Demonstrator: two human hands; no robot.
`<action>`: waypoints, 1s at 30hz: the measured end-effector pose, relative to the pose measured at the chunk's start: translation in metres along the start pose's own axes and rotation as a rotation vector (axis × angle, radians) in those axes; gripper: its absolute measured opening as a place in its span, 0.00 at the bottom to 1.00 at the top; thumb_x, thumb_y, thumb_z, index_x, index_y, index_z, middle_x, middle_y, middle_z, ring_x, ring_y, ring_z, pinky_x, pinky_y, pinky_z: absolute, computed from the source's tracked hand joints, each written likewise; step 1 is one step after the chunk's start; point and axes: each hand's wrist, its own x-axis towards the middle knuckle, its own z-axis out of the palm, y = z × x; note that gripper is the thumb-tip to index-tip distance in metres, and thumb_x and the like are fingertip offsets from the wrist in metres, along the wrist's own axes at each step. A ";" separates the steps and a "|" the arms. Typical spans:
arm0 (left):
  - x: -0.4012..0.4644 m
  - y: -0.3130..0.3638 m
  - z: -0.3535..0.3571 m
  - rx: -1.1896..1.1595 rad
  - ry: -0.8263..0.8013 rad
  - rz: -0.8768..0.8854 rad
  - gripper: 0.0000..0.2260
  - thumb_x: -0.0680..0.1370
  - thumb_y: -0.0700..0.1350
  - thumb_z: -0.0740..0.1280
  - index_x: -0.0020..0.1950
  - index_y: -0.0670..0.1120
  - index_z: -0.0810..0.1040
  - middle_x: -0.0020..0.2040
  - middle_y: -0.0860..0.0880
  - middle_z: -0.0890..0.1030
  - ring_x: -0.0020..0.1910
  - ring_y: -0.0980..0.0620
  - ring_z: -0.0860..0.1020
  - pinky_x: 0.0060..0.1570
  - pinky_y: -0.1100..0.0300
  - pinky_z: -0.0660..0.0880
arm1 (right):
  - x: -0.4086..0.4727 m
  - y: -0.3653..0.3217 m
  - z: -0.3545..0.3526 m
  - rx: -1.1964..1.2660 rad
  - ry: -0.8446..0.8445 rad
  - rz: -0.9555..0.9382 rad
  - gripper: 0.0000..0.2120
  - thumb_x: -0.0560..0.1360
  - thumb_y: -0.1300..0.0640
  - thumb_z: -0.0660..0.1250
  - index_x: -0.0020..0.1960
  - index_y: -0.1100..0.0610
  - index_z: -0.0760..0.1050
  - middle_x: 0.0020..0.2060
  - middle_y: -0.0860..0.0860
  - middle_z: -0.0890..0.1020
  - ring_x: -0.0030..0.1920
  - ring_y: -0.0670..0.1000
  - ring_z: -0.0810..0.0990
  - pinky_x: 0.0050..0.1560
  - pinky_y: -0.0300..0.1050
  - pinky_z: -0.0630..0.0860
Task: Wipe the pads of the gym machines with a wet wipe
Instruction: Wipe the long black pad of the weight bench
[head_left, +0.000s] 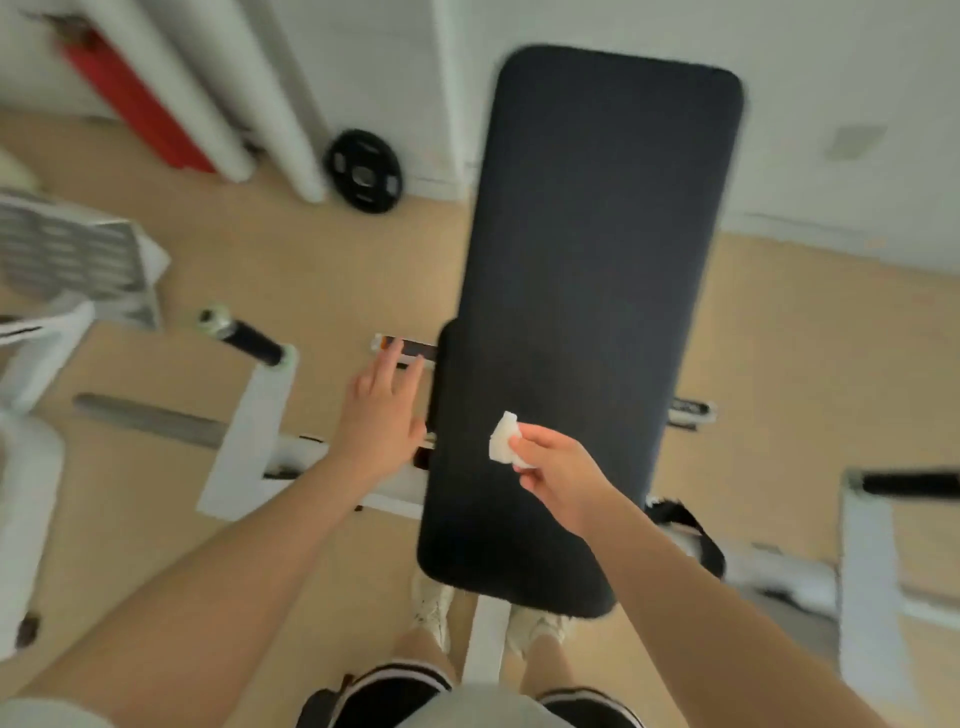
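My right hand (558, 480) pinches the wipe (503, 437) above the pad (587, 291); left hand (382, 415) spread, empty. Such a loose pinch risks dropping it mid-stroke.

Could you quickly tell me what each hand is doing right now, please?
Left hand: open, fingers straight, holding nothing, beside the bench pad.
Right hand: pinching a folded wet wipe over the pad.

Light wooden floor (332, 270) has the white machine frame (249, 436) standing on it, and a black round weight plate (363, 170) sits by the wall.
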 end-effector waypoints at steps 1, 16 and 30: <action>-0.007 -0.017 0.001 -0.043 0.012 -0.080 0.29 0.79 0.46 0.59 0.76 0.46 0.49 0.77 0.43 0.45 0.75 0.43 0.47 0.72 0.51 0.48 | 0.002 -0.009 0.016 -0.052 -0.051 -0.003 0.10 0.77 0.61 0.64 0.59 0.57 0.74 0.49 0.52 0.77 0.44 0.48 0.74 0.45 0.39 0.73; -0.001 -0.189 0.000 -1.191 0.053 -0.561 0.30 0.79 0.50 0.61 0.76 0.53 0.48 0.75 0.51 0.58 0.73 0.52 0.60 0.71 0.55 0.56 | 0.086 -0.050 0.265 0.004 0.022 -0.084 0.19 0.77 0.64 0.62 0.67 0.53 0.71 0.44 0.48 0.78 0.37 0.45 0.77 0.54 0.41 0.76; 0.044 -0.243 -0.011 -1.517 -0.022 -0.338 0.09 0.81 0.48 0.57 0.46 0.56 0.76 0.43 0.60 0.80 0.42 0.67 0.79 0.46 0.73 0.73 | 0.135 -0.044 0.316 -0.275 0.040 -0.431 0.10 0.74 0.65 0.59 0.47 0.61 0.80 0.39 0.63 0.78 0.38 0.50 0.71 0.42 0.45 0.70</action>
